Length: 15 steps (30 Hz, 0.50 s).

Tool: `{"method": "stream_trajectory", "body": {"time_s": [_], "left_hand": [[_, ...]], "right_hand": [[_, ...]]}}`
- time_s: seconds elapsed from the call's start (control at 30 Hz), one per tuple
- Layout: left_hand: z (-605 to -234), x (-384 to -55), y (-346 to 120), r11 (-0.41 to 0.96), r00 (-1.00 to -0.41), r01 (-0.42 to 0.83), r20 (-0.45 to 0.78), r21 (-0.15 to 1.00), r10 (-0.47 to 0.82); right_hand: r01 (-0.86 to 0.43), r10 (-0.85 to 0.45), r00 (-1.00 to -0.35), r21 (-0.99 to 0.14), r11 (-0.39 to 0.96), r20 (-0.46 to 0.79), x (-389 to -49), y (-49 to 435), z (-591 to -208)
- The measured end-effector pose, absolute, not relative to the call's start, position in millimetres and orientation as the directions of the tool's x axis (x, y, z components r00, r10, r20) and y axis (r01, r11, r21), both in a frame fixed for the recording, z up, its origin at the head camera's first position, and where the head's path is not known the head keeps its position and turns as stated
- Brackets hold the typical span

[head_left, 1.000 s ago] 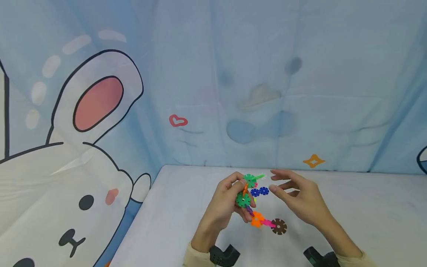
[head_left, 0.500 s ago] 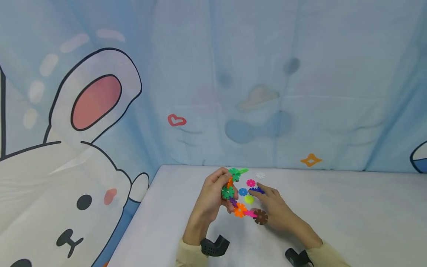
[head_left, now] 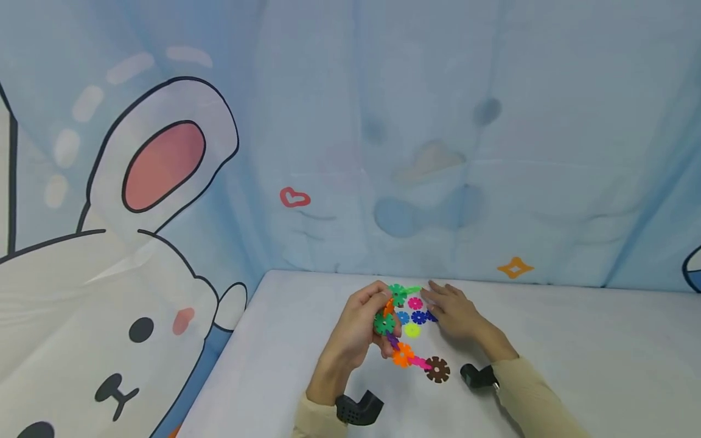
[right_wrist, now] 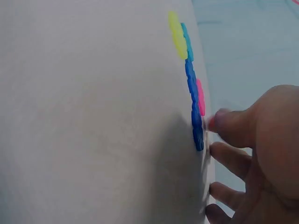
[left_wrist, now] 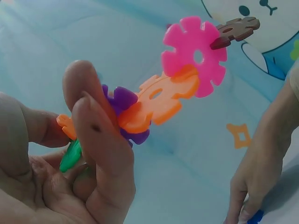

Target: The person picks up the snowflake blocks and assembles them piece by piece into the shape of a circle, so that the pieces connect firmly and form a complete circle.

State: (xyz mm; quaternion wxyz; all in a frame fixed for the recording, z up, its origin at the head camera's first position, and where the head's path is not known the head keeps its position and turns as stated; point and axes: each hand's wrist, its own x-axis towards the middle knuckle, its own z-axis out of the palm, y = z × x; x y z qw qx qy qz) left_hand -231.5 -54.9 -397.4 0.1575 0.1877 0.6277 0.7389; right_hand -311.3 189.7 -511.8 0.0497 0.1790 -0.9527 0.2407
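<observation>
Head view — right hand (head_left: 456, 312) shifted back — beside loose pink disc (head_left: 415, 303).

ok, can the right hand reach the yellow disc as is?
Probably yes: the yellow disc lies uncovered, the right hand is close, and only flat dark blue discs seem to lie between. The chain in the left hand might obstruct the near side.

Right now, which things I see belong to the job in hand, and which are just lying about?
Likely the job:
chain of joined discs in the left grip
loose pink disc, yellow disc, light blue disc, dark blue discs, near the right grip

Apparently just around:
printed backdrop
white tabletop
black wrist devices
</observation>
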Motion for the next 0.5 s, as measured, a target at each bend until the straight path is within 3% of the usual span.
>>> {"method": "stream_trajectory", "body": {"time_s": [0.2,0.5], "left_hand": [[-396.3,-231.2,-51.6,-0.16,-0.865,0.009,0.087,0.987,0.494],[-395.3,-227.4,-49.6,-0.163,-0.863,0.009,0.09,0.987,0.497]], "right_hand": [[-0.356,-0.275,-0.932,-0.442,0.823,0.237,-307.4,188.3,-503.8],[-0.23,-0.124,-0.964,-0.514,0.826,0.233,-307.4,192.7,-507.3]]}}
